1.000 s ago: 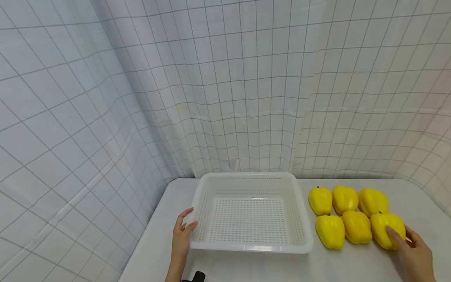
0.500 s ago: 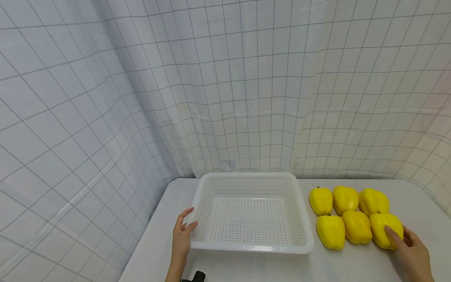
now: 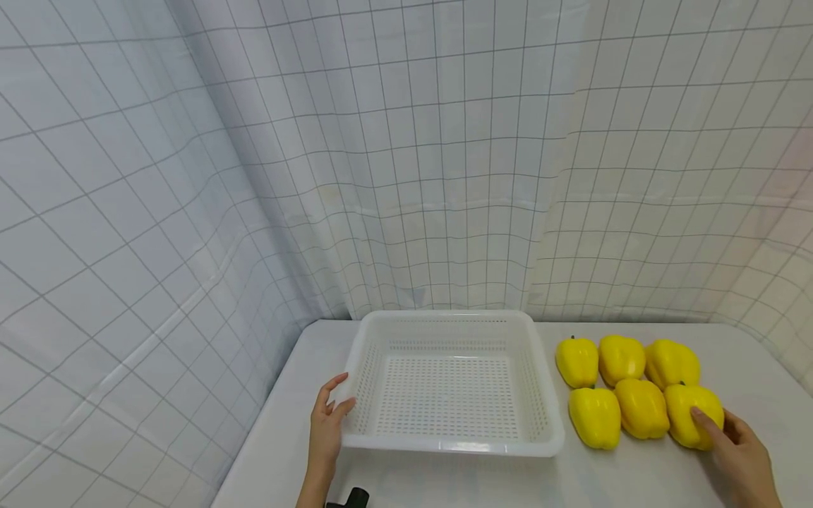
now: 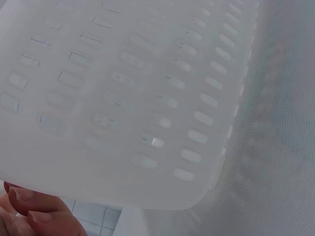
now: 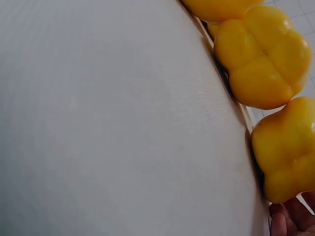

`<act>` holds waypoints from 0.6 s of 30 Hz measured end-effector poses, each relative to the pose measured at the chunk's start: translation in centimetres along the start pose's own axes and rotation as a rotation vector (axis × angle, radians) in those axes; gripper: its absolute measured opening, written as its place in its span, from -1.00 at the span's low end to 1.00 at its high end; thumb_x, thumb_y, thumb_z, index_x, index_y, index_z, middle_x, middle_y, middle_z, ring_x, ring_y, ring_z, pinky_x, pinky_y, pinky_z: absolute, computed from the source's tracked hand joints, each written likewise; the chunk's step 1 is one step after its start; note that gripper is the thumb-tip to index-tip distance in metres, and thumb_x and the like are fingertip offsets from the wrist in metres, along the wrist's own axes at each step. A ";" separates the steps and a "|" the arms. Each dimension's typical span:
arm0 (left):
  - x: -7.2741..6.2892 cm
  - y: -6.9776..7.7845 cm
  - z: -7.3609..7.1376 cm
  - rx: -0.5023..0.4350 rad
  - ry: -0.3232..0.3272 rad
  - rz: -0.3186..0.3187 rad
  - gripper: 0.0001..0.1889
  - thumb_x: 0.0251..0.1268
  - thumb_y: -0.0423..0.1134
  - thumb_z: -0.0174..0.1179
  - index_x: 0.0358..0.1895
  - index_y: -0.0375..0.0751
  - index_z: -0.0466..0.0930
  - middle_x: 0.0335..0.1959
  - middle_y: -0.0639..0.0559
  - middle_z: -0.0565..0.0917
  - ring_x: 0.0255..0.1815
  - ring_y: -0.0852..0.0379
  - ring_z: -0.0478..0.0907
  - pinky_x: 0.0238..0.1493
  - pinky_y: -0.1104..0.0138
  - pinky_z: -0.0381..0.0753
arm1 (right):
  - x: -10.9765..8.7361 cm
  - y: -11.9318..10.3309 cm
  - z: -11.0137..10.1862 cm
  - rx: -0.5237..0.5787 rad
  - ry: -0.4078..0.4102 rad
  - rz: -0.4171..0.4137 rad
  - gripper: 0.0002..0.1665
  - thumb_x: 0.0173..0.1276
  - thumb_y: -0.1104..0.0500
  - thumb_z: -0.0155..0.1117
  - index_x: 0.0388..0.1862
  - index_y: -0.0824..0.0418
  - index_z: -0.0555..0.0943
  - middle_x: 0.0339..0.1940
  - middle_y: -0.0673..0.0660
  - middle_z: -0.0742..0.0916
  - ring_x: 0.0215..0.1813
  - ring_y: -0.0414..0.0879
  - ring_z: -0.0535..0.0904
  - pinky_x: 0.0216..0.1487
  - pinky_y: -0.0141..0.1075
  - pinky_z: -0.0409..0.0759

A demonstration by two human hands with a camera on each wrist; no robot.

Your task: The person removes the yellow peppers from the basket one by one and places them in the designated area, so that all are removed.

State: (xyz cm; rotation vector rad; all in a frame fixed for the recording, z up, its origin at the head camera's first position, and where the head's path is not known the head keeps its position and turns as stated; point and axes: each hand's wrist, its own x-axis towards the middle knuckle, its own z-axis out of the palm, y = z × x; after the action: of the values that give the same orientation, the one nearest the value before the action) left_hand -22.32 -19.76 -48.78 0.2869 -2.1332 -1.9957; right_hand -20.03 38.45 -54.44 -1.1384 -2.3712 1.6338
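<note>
My left hand [image 3: 326,429] holds the left rim of a white plastic basket [image 3: 454,445], which has slotted walls and a bare slotted floor. In the left wrist view, its curled fingers [image 4: 42,211] are at the rim below the outer wall. At the far right, my right hand [image 3: 739,451] grips a yellow bell pepper [image 3: 689,430], thumb on the near top and fingers round its right side. This pepper is at the right end of the front row, close beside another pepper [image 3: 641,409]. The right wrist view shows the pepper's lobed base [image 5: 290,157] with fingertips under its edge.
A third front pepper [image 3: 595,418] lies near the basket's right wall. Behind is a back row of peppers: left [image 3: 577,362], middle [image 3: 622,359] and right [image 3: 672,363]. A black object [image 3: 358,497] shows by the left wrist. Grid-patterned white curtains [image 3: 444,176] enclose the white table [image 3: 438,483].
My right hand has slid the gripped pepper a little to the left, up against the one beside it. My left hand and the basket stay as they were.
</note>
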 end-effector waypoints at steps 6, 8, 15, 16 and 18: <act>0.0 0.0 0.1 -0.014 -0.012 0.000 -0.52 0.29 -0.38 0.06 0.30 -0.11 0.35 0.10 -0.24 0.51 -0.05 -0.06 0.52 -0.19 0.29 0.49 | 0.5 0.4 -0.1 0.004 -0.005 -0.010 0.29 0.15 -0.53 -0.08 0.50 0.33 -0.22 0.47 0.44 -0.02 0.42 0.37 -0.05 0.30 0.16 0.04; 0.0 0.0 0.1 -0.014 -0.013 -0.001 -0.52 0.29 -0.38 0.07 0.30 -0.11 0.36 0.09 -0.25 0.52 -0.05 -0.06 0.52 -0.20 0.29 0.50 | 0.7 0.5 -0.2 0.008 -0.010 -0.016 0.27 0.16 -0.51 -0.07 0.50 0.32 -0.23 0.47 0.43 -0.02 0.42 0.37 -0.06 0.29 0.17 0.03; 0.0 0.1 0.1 0.009 -0.004 -0.002 -0.52 0.29 -0.36 0.08 0.29 -0.08 0.37 0.09 -0.22 0.52 -0.06 -0.03 0.51 -0.19 0.28 0.48 | 0.2 0.1 -0.3 -0.003 -0.014 -0.010 0.27 0.17 -0.51 -0.07 0.51 0.30 -0.25 0.48 0.43 -0.05 0.42 0.37 -0.08 0.29 0.17 0.03; 0.0 0.1 0.1 0.010 -0.004 -0.001 -0.52 0.29 -0.36 0.08 0.29 -0.09 0.37 0.09 -0.23 0.52 -0.06 -0.04 0.51 -0.19 0.29 0.47 | 0.0 0.0 -0.3 -0.004 -0.014 -0.013 0.27 0.17 -0.51 -0.07 0.51 0.30 -0.25 0.48 0.43 -0.05 0.42 0.37 -0.08 0.29 0.17 0.04; 0.0 0.1 0.0 0.009 -0.009 -0.003 -0.51 0.29 -0.36 0.08 0.30 -0.09 0.36 0.09 -0.23 0.52 -0.05 -0.04 0.51 -0.18 0.30 0.47 | -0.1 -0.3 -0.3 -0.007 0.001 -0.026 0.25 0.19 -0.48 -0.07 0.51 0.30 -0.24 0.48 0.42 -0.04 0.42 0.37 -0.05 0.29 0.17 0.06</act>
State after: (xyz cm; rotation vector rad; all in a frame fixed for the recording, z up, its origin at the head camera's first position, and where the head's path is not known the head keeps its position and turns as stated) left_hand -22.33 -19.78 -48.64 0.2831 -2.1498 -1.9932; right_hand -19.98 38.56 -53.97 -1.1041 -2.3828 1.6172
